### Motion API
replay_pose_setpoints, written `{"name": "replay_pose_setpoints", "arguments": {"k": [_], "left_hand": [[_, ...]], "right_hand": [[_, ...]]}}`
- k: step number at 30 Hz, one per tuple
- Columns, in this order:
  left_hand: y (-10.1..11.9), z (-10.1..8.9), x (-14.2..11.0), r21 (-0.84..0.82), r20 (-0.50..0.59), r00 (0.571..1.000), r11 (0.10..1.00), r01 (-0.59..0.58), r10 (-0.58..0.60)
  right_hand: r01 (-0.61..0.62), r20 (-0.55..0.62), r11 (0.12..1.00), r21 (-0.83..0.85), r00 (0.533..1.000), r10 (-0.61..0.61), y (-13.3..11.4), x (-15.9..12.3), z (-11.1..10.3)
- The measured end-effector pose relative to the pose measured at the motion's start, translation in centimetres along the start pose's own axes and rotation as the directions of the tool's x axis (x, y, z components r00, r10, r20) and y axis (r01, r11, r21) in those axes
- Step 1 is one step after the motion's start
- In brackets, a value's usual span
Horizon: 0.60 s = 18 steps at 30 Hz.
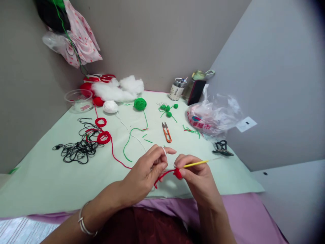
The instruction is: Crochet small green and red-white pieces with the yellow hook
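Near the table's front edge, my right hand (pixel 195 174) is closed around a crochet hook (pixel 196 164) with a yellow handle and pinches a small red crocheted piece (pixel 178 173). White yarn (pixel 164 151) loops over the raised index finger of my left hand (pixel 148 167); its other fingers are curled in. A red yarn tail (pixel 164 174) runs from the crocheted piece towards my left fingers and hangs in a loop below them. The hook's tip is hidden by my fingers. Beyond my hands lie orange thread snips (pixel 167 134).
At the back stand a white yarn ball (pixel 110 106), a green yarn ball (pixel 140 104), white stuffing (pixel 114 91) and a pen cup (pixel 176 89). Tangled black cord (pixel 78 149) and red yarn rings (pixel 104 137) lie left. Right are a plastic bag (pixel 210 117) and a claw clip (pixel 222 148).
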<state>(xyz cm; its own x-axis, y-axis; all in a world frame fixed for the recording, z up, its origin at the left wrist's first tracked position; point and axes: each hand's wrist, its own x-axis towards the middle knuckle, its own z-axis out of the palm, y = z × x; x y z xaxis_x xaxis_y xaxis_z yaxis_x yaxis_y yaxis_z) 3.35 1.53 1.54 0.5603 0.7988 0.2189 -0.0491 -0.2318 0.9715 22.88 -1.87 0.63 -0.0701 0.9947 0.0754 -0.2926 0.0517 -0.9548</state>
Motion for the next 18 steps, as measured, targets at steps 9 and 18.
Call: {"name": "replay_pose_setpoints", "arguments": {"k": [9, 18], "left_hand": [[1.2, -1.2, 0.4, -0.018, -0.038, 0.999, 1.000, 0.016, -0.017], [0.7, 0.2, 0.0, -0.048, -0.217, 0.962, 0.986, 0.161, -0.167]], "right_hand": [[0.064, -0.064, 0.998, -0.026, 0.996, -0.066, 0.2, 0.2, 0.1], [0.357, -0.116, 0.825, -0.438, 0.888, -0.446, 0.4, -0.6, 1.7]]}}
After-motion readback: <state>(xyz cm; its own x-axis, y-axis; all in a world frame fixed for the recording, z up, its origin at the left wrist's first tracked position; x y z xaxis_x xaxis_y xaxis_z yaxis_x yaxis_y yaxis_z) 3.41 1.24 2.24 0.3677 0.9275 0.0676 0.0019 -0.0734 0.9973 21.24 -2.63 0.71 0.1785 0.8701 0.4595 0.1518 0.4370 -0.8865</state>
